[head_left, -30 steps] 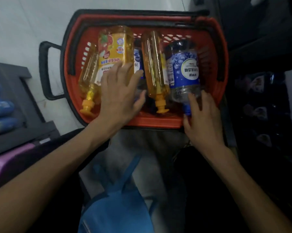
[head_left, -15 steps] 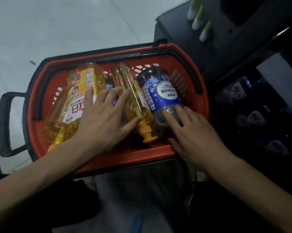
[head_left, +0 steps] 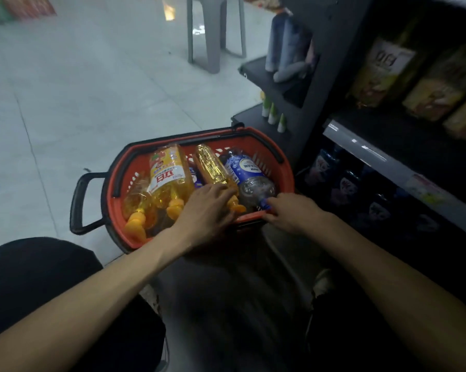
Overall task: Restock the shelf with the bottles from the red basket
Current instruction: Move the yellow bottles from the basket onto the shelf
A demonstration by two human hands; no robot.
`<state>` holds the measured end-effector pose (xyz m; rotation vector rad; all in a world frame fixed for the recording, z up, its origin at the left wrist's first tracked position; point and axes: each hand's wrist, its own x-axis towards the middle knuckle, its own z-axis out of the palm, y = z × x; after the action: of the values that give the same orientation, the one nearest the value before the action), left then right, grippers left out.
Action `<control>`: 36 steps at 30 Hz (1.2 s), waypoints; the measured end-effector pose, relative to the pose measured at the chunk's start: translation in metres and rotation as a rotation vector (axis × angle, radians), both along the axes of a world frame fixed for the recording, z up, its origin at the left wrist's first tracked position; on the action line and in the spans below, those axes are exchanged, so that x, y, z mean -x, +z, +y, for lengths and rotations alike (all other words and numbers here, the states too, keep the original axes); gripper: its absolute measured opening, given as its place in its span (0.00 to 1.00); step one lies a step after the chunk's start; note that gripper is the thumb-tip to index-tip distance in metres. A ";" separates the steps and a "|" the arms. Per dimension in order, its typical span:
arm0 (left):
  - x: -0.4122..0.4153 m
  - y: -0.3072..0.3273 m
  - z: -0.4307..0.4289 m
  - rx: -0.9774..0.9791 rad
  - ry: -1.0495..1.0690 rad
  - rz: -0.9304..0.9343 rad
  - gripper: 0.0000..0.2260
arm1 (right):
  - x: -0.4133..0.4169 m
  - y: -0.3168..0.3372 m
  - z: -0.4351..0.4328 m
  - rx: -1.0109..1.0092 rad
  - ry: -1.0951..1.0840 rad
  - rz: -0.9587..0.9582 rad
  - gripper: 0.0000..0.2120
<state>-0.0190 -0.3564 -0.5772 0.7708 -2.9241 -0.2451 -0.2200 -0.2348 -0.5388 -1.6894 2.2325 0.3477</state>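
step: picking bottles out of the red basket (head_left: 113,210); nothing lifted yet, task looks barely started
left hand (head_left: 207,208): over the neck of the narrow yellow bottle (head_left: 213,167), fingers close together and curled over the top, thumb under; orange cap (head_left: 238,208) pokes out between them
right hand (head_left: 291,210): at the basket's near-right corner, fingertips (head_left: 273,202) pinching the blue cap (head_left: 264,202) of the blue-label clear bottle (head_left: 246,170)
task things: all bottles lie on their sides in the basket, caps toward the near rim; big labelled yellow bottle (head_left: 170,173) mid-left, another yellow bottle (head_left: 137,200) by the left wall
target: dark shelf (head_left: 360,149) just right of the basket, lower tier with dark bottles (head_left: 347,183)
how to do it well: a cap pinch is likely weak for a full bottle, so slide the grip to neck or body before lifting; lift the narrow bottle straight up so it doesn't drag its neighbours; clear the right rim, stand upright, label out
risk: wet or smooth plastic could slip; the clear bottle may roll when its neighbour goes
vs 0.5 s ago: left hand was flat and spread across two yellow bottles, now closed on one neck; right hand was on the clear bottle's shoulder, now back at the cap; bottles unmoved; view tipped up, showing shelf and grey stool (head_left: 213,36)
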 end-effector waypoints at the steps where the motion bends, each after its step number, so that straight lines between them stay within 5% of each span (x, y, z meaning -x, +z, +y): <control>1: -0.007 -0.002 0.005 0.021 -0.077 -0.001 0.26 | 0.001 -0.002 0.002 0.025 -0.001 0.002 0.21; 11: -0.058 -0.028 0.010 0.124 -0.255 -0.129 0.34 | 0.024 -0.025 0.008 0.267 -0.151 -0.117 0.19; 14: -0.058 -0.032 0.010 0.130 -0.222 -0.122 0.38 | 0.031 -0.028 0.002 0.289 -0.269 -0.059 0.30; 20: -0.050 -0.034 0.006 0.119 -0.142 -0.116 0.26 | 0.045 -0.041 -0.027 0.413 -0.772 -0.427 0.44; 27: -0.046 -0.056 0.002 0.311 -0.175 -0.070 0.32 | 0.040 -0.064 -0.048 0.568 -0.834 -0.502 0.24; 36: -0.043 -0.054 0.001 0.379 -0.226 -0.059 0.32 | 0.046 -0.078 -0.031 0.568 -0.836 -0.401 0.25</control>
<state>0.0243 -0.3553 -0.6310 0.3981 -2.9723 0.3130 -0.2657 -0.2655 -0.6167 -0.7413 2.5689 -0.8025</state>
